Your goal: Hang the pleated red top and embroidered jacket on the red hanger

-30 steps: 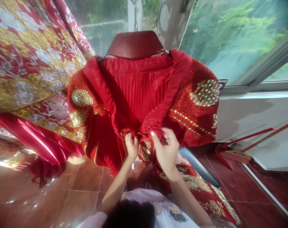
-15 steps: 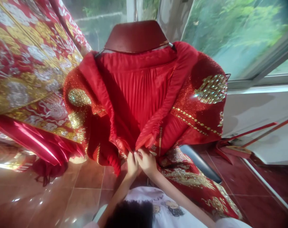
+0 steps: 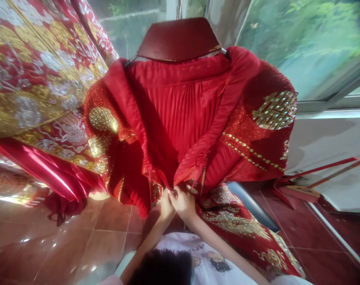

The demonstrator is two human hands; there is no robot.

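A red jacket (image 3: 203, 152) with a pleated lining, gold sequins and beaded patches hangs with its front spread outward. My left hand (image 3: 166, 205) is closed in a pinch on the left front edge, low down where the two edges meet. Right beside it, my right hand (image 3: 183, 204) pinches the other front edge, its thumb and fingers touching my left hand. Whatever fastening lies between the fingertips is hidden. The jacket's collar sits on a dark red-brown hanger (image 3: 180, 39) with metal ends.
At the left hangs another red garment (image 3: 28, 79) embroidered in gold and silver, with a shiny red ribbon (image 3: 52, 170) below. A gold-patterned red cloth (image 3: 236, 225) lies at my right beside a black bar (image 3: 254, 208). Windows (image 3: 304, 51) stand behind; the floor (image 3: 108, 241) is tiled.
The view has shifted slightly, so the jacket and hanger appear a little further right and higher. Both hands stay pinched on the front edges, with only small finger movement.
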